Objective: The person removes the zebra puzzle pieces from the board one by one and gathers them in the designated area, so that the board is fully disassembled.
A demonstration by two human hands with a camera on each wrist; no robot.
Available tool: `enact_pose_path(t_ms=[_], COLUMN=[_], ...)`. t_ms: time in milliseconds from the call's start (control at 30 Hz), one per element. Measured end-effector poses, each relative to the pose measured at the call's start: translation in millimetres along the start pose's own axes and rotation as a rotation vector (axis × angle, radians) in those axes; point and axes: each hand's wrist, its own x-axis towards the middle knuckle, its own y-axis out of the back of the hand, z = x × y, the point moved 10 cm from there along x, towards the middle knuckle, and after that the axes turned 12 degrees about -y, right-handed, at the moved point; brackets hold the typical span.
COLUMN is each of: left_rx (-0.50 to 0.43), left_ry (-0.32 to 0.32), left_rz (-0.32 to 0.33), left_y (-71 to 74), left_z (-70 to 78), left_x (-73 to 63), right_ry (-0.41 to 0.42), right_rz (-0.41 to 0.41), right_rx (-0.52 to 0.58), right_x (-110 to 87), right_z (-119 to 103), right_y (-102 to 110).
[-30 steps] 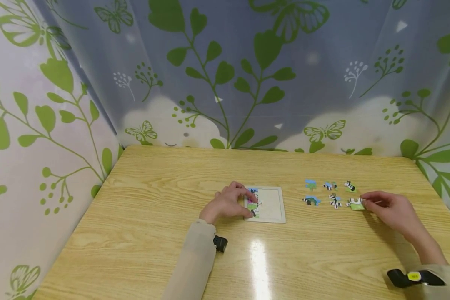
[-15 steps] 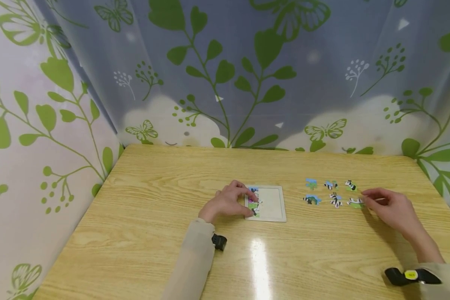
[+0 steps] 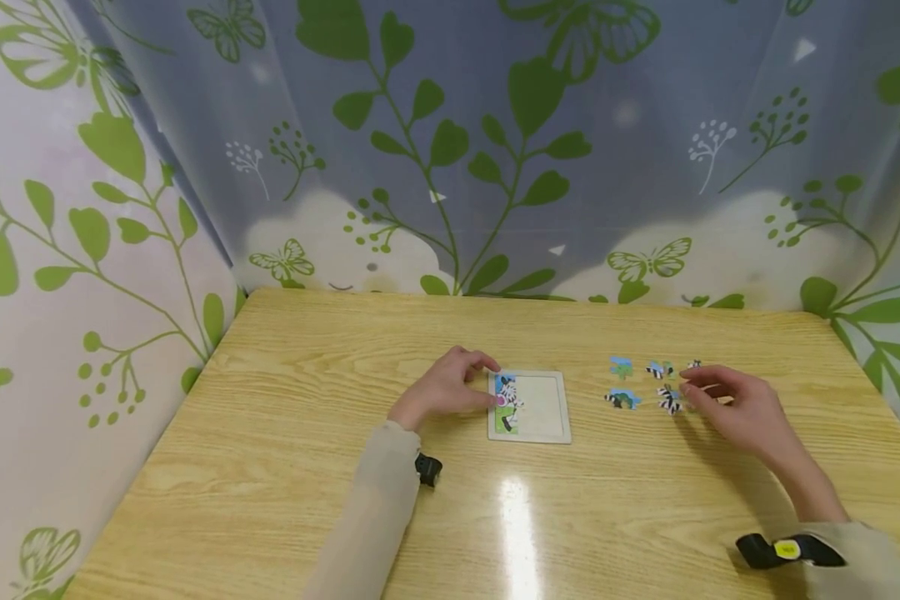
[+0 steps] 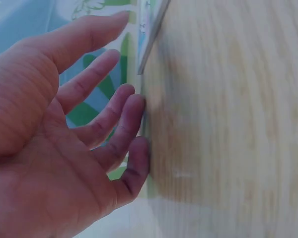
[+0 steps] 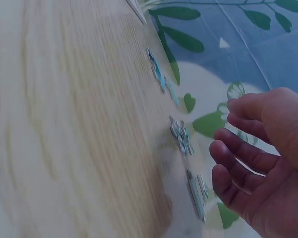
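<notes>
Striped piece (image 3: 669, 402) is right of centre in frame, just left of my right hand (image 3: 742, 408). For a clean lift, I'd pinch opposite edges and go straight up so the other pieces (image 3: 622, 400) don't shift. Light pressure should steady the tray (image 3: 543, 408), mid-frame. Pose: right fingers (image 5: 248, 151) loosely bent, holding nothing. Left hand (image 3: 450, 387) at tray's left edge, fingers apart, gripping nothing; can't tell if they touch.
</notes>
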Motion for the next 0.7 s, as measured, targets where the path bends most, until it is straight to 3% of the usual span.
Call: enact_pose_path(t_ms=[267, 700], left_rx=[0.094, 0.106], left_ry=[0.029, 0.051], left_rz=[-0.033, -0.026], left_y=[-3.3, -4.9], left_z=[-7.3, -9.4], left_x=[2.1, 3.8], right_ry=[0.011, 0.107], right_rz=[-0.070, -0.201], right_rx=[0.022, 0.079], right_x=[5.0, 11.3], right_z=[-32, -94], right_y=[-29, -88])
